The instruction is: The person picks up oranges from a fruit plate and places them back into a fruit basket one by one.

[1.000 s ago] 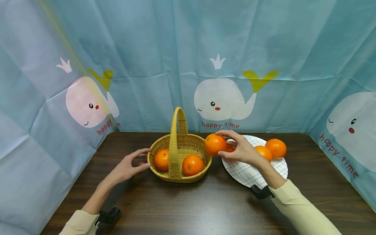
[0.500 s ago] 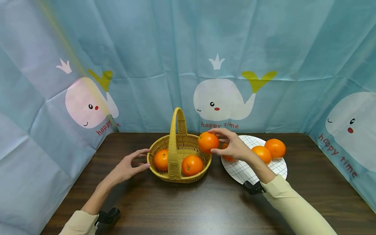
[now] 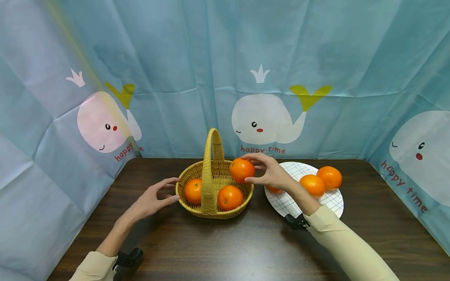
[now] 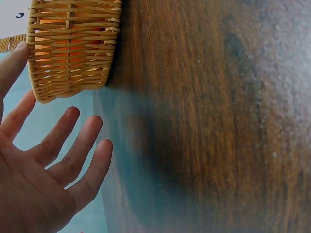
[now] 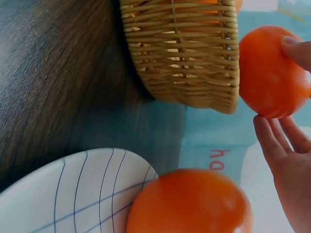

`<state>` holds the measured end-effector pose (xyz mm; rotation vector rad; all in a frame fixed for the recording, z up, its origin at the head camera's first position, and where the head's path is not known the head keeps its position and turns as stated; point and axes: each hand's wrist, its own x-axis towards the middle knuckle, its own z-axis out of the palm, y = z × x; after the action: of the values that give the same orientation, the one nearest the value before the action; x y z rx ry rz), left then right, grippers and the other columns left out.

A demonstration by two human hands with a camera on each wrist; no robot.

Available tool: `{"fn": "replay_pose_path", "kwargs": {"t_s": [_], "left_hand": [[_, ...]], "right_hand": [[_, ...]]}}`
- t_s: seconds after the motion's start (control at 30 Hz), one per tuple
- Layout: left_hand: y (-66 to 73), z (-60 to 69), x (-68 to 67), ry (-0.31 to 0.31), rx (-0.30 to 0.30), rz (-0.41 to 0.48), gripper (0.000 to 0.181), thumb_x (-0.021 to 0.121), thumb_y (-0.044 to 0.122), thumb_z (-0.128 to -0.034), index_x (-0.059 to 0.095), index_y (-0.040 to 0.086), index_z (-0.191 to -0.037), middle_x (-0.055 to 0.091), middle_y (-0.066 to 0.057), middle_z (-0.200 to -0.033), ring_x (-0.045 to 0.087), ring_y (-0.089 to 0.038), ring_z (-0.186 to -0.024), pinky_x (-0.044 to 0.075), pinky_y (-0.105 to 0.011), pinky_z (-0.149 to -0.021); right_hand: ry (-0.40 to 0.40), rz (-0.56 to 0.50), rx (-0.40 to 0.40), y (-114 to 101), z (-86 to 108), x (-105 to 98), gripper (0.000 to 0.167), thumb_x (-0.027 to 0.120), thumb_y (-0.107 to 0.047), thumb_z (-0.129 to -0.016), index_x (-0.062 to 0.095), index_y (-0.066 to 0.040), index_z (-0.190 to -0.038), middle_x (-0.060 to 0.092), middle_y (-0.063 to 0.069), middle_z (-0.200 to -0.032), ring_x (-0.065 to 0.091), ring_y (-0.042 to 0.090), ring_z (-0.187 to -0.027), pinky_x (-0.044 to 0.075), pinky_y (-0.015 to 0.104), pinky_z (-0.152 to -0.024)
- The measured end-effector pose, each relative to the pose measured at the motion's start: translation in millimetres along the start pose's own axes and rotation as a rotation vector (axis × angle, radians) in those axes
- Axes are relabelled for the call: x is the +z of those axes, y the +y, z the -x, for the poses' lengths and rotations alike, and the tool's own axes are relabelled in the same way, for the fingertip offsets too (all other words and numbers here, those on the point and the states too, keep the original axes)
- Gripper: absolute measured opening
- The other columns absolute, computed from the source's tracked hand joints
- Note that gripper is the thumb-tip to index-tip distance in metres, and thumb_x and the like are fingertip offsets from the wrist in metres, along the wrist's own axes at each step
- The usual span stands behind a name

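Observation:
My right hand (image 3: 267, 171) holds an orange (image 3: 241, 170) between thumb and fingertips, over the right side of a yellow wicker basket (image 3: 214, 215). In the right wrist view this orange (image 5: 272, 73) is level with the basket's rim. Inside the basket lie two oranges, one on the left (image 3: 192, 191) and another on the right (image 3: 230, 198), either side of the tall handle (image 3: 208, 175). My left hand (image 3: 152, 201) touches the basket's left rim with thumb and index fingertips. In the left wrist view its other fingers (image 4: 82, 145) are spread and hold nothing.
Right of the basket stands a white plate (image 3: 288, 205) with a blue grid pattern. On it are several oranges, one partly hidden by my right hand. The dark wooden table (image 3: 225, 249) ends at a blue curtain (image 3: 175, 78) with whale prints.
My right hand has carried the orange leftward, from beside the basket's right rim to above its inside. The left hand and the basket have stayed where they were.

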<state>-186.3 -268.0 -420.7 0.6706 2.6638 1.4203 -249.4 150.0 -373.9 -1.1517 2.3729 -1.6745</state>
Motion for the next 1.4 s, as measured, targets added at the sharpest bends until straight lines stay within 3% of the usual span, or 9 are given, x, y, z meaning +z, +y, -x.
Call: {"fn": "replay_pose_path", "kwargs": {"t_s": [0.17,0.43,0.67,0.83,0.93,1.13,1.4], "left_hand": [[0.2,0.8,0.3,0.006,0.009,-0.02,0.056,0.072,0.018,-0.0977,0.049,0.003,-0.147,0.055,-0.022,-0.139,0.055,-0.048,-0.121,0.046,-0.063,-0.096],[-1.5,-1.4,2.0,0.002,0.001,-0.027,0.058,0.072,0.021,-0.0977,0.049,0.005,-0.148,0.055,-0.022,-0.139,0.052,-0.05,-0.124,0.045,-0.064,-0.096],[0.3,-1.5,2.1,0.005,0.005,-0.031,0.057,0.072,0.02,-0.0977,0.049,0.005,-0.148,0.055,-0.023,-0.139,0.052,-0.051,-0.124,0.045,-0.065,-0.096],[0.7,-1.1,2.7,-0.001,0.01,-0.017,0.056,0.071,0.019,-0.098,0.049,0.003,-0.147,0.054,-0.023,-0.14,0.054,-0.05,-0.121,0.047,-0.062,-0.095],[0.2,-1.6,2.8,-0.006,0.008,-0.004,0.057,0.071,0.018,-0.0978,0.049,0.003,-0.147,0.053,-0.023,-0.141,0.054,-0.05,-0.121,0.048,-0.061,-0.095],[-1.1,-2.7,1.6,0.001,0.007,-0.016,0.057,0.072,0.019,-0.0975,0.049,0.004,-0.148,0.052,-0.023,-0.142,0.054,-0.051,-0.121,0.046,-0.063,-0.095],[1.8,0.0,-0.6,0.006,0.008,-0.01,0.056,0.072,0.015,-0.0972,0.049,0.003,-0.147,0.053,-0.023,-0.141,0.053,-0.049,-0.123,0.046,-0.063,-0.097]], "right_hand": [[-0.018,0.018,-0.012,17.1,-6.6,4.6,0.066,0.085,0.003,-0.08,0.057,-0.002,-0.14,0.055,0.014,-0.138,0.056,0.033,-0.123,0.048,0.051,-0.099],[-0.03,0.06,-0.011,20.6,-12.1,7.4,0.064,0.089,-0.009,-0.08,0.061,-0.013,-0.138,0.057,0.003,-0.133,0.057,0.023,-0.122,0.049,0.043,-0.099],[-0.035,0.084,-0.004,20.0,-14.6,10.5,0.065,0.088,0.001,-0.078,0.06,-0.002,-0.137,0.054,0.016,-0.136,0.055,0.035,-0.122,0.047,0.053,-0.1],[-0.045,0.015,0.0,21.6,-14.0,11.9,0.063,0.083,0.012,-0.078,0.056,0.011,-0.135,0.049,0.028,-0.137,0.049,0.05,-0.124,0.042,0.061,-0.102],[-0.015,-0.009,0.005,22.3,-12.5,8.6,0.055,0.081,0.012,-0.08,0.058,0.012,-0.131,0.052,0.028,-0.134,0.051,0.052,-0.122,0.044,0.058,-0.101],[0.087,-0.037,0.047,15.8,-5.4,-6.6,0.029,0.077,0.003,-0.089,0.07,-0.001,-0.117,0.066,0.016,-0.114,0.063,0.046,-0.107,0.056,0.04,-0.088],[0.132,0.039,0.047,11.4,8.3,-32.1,0.024,0.076,0.002,-0.09,0.071,-0.001,-0.113,0.069,0.013,-0.108,0.07,0.031,-0.099,0.058,0.036,-0.082]]}}
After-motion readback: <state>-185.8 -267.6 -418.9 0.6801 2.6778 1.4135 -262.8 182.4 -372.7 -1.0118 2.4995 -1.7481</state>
